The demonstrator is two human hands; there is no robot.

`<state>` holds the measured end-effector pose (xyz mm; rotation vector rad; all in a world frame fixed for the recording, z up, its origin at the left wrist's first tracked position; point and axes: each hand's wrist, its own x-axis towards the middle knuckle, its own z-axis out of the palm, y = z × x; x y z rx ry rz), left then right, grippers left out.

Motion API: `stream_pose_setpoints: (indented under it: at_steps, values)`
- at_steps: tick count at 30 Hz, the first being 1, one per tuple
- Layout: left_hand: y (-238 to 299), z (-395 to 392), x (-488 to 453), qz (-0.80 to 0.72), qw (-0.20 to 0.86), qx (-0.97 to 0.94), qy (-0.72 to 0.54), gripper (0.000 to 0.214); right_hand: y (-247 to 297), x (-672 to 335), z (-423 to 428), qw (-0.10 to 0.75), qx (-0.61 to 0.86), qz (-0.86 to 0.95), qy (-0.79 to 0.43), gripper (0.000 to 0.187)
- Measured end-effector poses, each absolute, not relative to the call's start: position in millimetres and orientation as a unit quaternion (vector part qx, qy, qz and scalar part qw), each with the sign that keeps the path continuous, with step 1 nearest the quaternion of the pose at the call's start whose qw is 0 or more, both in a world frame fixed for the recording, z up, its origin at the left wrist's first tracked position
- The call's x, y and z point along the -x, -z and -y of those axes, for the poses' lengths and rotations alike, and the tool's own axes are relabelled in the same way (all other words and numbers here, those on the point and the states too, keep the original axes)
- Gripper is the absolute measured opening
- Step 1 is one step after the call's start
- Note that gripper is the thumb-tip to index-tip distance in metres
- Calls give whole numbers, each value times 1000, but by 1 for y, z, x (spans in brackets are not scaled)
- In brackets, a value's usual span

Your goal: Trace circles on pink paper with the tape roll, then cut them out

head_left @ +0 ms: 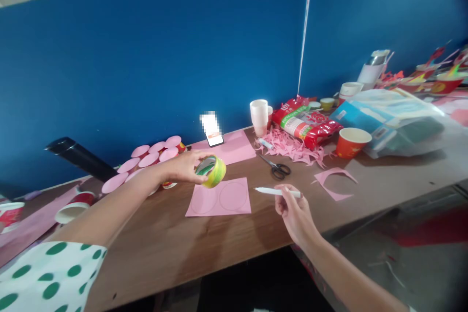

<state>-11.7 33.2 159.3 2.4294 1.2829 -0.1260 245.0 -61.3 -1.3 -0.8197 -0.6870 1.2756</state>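
Note:
My left hand (188,166) grips a roll of yellow-green tape (216,173), lifted above the far edge of a pink sheet of paper (234,210). Two round outlines are drawn side by side on that sheet. A white pen (268,191) is pinched in my right hand (295,212), its tip pointing left, just right of the sheet. Black-handled scissors (280,170) lie on the table beyond the pen. To their right is a pink paper offcut (334,184) with a round piece cut out.
Cups topped with pink discs (148,160) stand behind my left forearm. A phone (212,130) leans at the blue wall over more pink paper (239,147). Stacked white cups (259,117), pink shreds (288,145), a red packet (309,124), an orange cup (353,142) and a plastic bag (405,122) fill the right.

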Motion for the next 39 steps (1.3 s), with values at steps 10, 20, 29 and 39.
stream_pose_setpoints:
  at_steps: [10, 20, 29, 39]
  values:
    - [-132, -63, -2, -444, 107, -888, 57, 76, 3, -245, 62, 663, 370, 306, -574, 17]
    - [-136, -63, -16, -405, 105, -908, 22, 72, 3, -246, 61, 658, 375, 299, -580, 18]
    - [-132, 0, 32, -449, 106, -887, 15, 71, 3, -247, 61, 643, 370, 301, -599, 18]
    - [-124, -31, 21, -457, 97, -884, 14, 71, 10, -248, 61, 633, 390, 301, -597, 19]
